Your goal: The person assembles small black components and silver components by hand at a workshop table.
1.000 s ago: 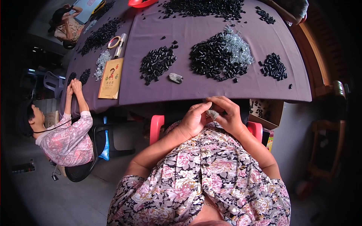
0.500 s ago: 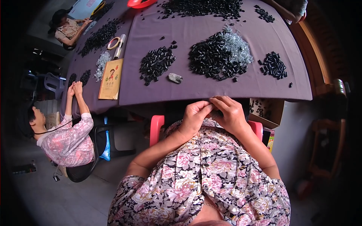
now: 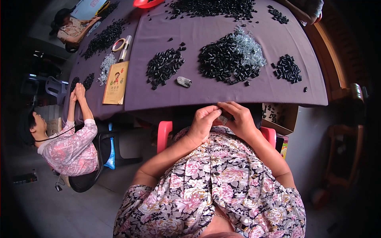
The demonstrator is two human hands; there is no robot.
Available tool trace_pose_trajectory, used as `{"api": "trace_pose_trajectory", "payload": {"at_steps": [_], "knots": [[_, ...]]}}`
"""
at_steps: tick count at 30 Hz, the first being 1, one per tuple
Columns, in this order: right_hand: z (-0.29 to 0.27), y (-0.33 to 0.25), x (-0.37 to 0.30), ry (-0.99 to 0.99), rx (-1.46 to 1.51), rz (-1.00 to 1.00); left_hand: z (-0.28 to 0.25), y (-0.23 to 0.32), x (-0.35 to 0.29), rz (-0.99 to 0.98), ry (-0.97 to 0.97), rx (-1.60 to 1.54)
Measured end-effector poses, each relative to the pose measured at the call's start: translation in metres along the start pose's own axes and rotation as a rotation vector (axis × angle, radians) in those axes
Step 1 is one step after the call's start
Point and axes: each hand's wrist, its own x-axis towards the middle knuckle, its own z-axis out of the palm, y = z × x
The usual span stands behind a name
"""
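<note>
My left hand (image 3: 205, 122) and my right hand (image 3: 239, 119) meet at the near table edge, fingertips pinched together. Whatever lies between the fingertips is too small and hidden to name. A bit of greyish material (image 3: 223, 119) shows under the curled right fingers; its kind is unclear. Beyond my hands, a big pile of small black plastic pieces (image 3: 222, 59) stands on the cloth with small clear pieces (image 3: 251, 48) heaped on its right part. Smaller piles of black pieces lie left (image 3: 164, 67) and right (image 3: 287, 69). A small grey-white lump (image 3: 183, 82) rests nearer me.
A purple cloth (image 3: 166, 99) covers the table. A yellow booklet (image 3: 116, 83), a tape roll (image 3: 118, 45) and more pieces lie left. An open cardboard box (image 3: 283, 119) sits below the edge at right. Co-workers (image 3: 71, 146) sit along the left side; another person's arm (image 3: 297, 12) shows far right.
My fingers have shifted slightly, and more of the greyish material shows between my hands. The piles stay as they were; the view has moved a little.
</note>
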Motion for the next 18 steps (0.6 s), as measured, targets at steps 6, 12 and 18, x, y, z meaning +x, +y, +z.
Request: {"api": "trace_pose_trajectory", "payload": {"at_steps": [6, 12, 18], "knots": [[-0.0002, -0.0036, 0.0019, -0.022, -0.020, 0.045, -0.0018, -0.0024, 0.0013, -0.010, 0.001, -0.055], [0.0003, -0.0017, 0.0010, -0.018, 0.011, 0.055, -0.0054, -0.0042, 0.0033, -0.071, 0.005, -0.083], [0.0008, -0.0024, 0.0006, -0.023, 0.017, 0.068, -0.0061, -0.0035, 0.0038, -0.120, 0.010, -0.105]]}}
